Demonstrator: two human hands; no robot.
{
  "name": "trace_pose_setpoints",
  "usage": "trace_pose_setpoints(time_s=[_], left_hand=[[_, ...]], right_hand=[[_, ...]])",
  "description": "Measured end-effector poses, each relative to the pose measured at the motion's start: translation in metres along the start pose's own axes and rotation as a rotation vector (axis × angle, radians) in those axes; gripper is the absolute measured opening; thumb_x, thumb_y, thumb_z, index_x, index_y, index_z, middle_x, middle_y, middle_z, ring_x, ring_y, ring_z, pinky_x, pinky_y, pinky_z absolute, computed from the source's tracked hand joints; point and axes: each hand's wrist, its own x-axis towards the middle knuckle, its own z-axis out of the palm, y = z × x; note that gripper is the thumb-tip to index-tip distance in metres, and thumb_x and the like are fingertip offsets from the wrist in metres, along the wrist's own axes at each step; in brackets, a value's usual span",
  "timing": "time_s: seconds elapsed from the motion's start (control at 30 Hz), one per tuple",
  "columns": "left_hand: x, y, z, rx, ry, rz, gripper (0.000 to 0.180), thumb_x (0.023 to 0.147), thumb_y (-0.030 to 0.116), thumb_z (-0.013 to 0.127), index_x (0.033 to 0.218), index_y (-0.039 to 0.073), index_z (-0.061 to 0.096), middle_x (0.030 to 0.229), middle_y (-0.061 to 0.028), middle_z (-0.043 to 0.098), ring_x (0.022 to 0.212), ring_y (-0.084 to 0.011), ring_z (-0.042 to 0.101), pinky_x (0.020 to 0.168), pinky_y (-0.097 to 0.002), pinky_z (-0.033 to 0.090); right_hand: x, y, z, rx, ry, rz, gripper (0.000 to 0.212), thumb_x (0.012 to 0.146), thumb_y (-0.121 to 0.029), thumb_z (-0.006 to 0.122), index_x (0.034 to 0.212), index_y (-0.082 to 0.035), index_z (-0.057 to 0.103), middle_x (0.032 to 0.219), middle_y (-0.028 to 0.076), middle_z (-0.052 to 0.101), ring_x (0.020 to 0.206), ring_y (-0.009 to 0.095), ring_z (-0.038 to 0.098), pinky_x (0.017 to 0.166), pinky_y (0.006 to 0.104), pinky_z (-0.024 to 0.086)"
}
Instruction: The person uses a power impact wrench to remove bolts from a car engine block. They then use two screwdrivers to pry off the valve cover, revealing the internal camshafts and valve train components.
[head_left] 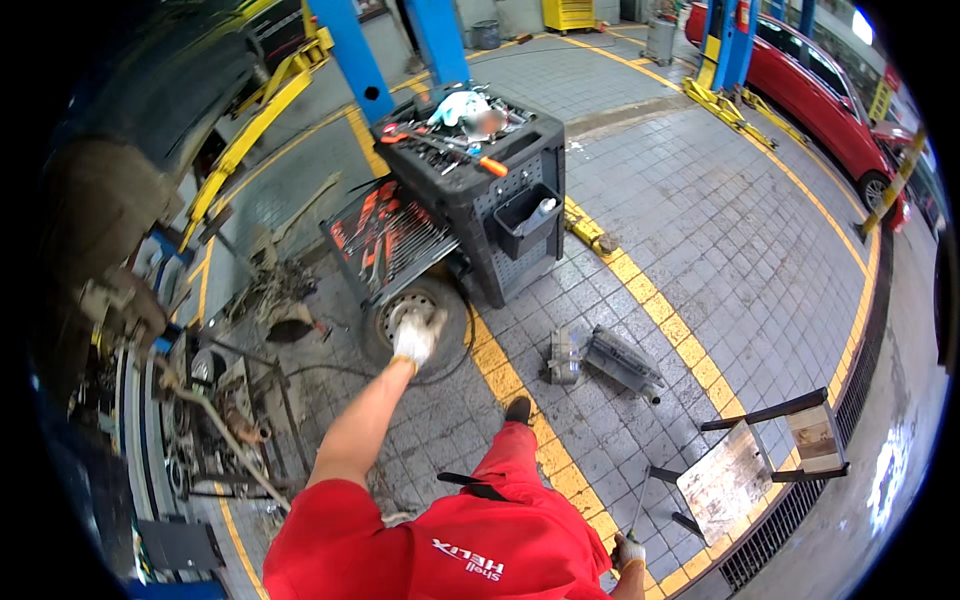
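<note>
Left hand (415, 335): gloved, loosely open, over one black steel-rimmed spare wheel (400, 312), 11 o'clock.
Right hand (628, 550): gloved, gripping one thin metal rod (638, 512), 5 o'clock.
Carts: one black tool trolley (480, 190).

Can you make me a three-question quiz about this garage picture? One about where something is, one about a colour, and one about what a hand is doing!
1. Where is the wheel lying?
A. On the floor by the black tool cart
B. On top of the red car
C. On the metal stool

2. What colour are the lines painted on the floor?
A. White
B. Green
C. Yellow

3. What is the left hand doing?
A. Holding a hammer high up
B. Reaching out in a white glove toward the wheel
C. Resting in a pocket

Answers:
1. A, the wheel lies flat on the tiles right under the cart's open drawer.
2. C, the stripes across the grey tiles are yellow.
3. B, the gloved hand is stretched out over the wheel; whether it touches cannot be told. The right hand, low at the edge, seems to grip a thin rod.
</note>
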Motion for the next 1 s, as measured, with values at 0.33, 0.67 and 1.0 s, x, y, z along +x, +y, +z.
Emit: trace_pose_setpoints(time_s=[0.33, 0.67, 1.0], left_hand=[[0.461, -0.025, 0.112, -0.588, -0.101, -0.455, 0.058, 0.102, 0.057, 0.067, 0.101, 0.001, 0.077, 0.086, -0.015, 0.076, 0.063, -0.0244, 0.071, 0.058, -0.0408, 0.055], [0.65, -0.022, 0.163, 0.281, -0.225, 0.144, 0.073, 0.108, 0.06, 0.043, 0.144, 0.001, 0.065, 0.141, -0.0225, 0.07, 0.128, -0.0324, 0.069, 0.108, -0.0468, 0.053], [0.537, 0.066, 0.157, -0.298, -0.041, 0.296, 0.056, 0.112, 0.041, 0.045, 0.151, 0.002, 0.058, 0.146, -0.0207, 0.067, 0.127, -0.0323, 0.069, 0.11, -0.0459, 0.054]], right_hand=[[-0.045, 0.01, 0.173, 0.711, 0.185, 0.107, 0.035, 0.099, -0.02, 0.072, 0.075, -0.018, 0.047, 0.056, 0.001, 0.044, 0.041, 0.019, 0.041, 0.04, 0.0366, 0.036], [-0.17, -0.019, 0.306, 0.166, 0.345, 0.035, 0.045, 0.093, -0.041, 0.08, 0.07, -0.003, 0.07, 0.061, 0.01, 0.067, 0.058, 0.022, 0.068, 0.058, 0.0419, 0.054], [-0.206, 0.112, 0.387, 0.626, 0.438, 0.323, 0.047, 0.09, -0.048, 0.079, 0.09, -0.001, 0.075, 0.076, 0.012, 0.075, 0.064, 0.024, 0.073, 0.065, 0.0428, 0.059]])
